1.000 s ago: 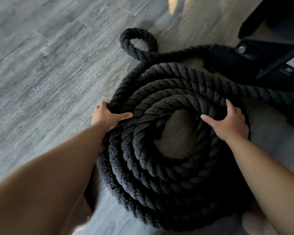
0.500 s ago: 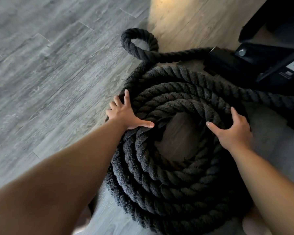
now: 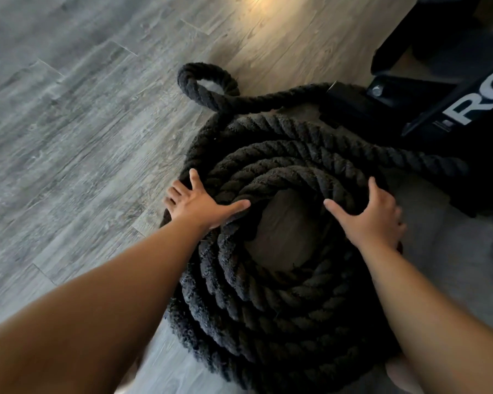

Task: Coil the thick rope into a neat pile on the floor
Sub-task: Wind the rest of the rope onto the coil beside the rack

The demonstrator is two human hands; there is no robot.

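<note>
A thick black twisted rope [image 3: 268, 302] lies coiled in several stacked rings on the floor, with bare floor showing in its centre hole. My left hand [image 3: 199, 201] rests spread on the coil's left side, thumb reaching toward the inner ring. On the right side my right hand [image 3: 373, 214] lies on the top rings, thumb toward the centre and fingers draped over the outer edge. A small loop of rope [image 3: 208, 81] lies beyond the coil, and one strand [image 3: 404, 157] runs off to the right.
Grey wood-look floor [image 3: 83, 123] stretches to the left and beyond. A black metal equipment frame [image 3: 427, 103] with white lettering stands at the upper right, close to the coil, and the rope passes by its base.
My left hand went from gripping the coil's outer left edge to lying spread on top of the rings. The right hand stayed on the right side. The view shifted slightly.
</note>
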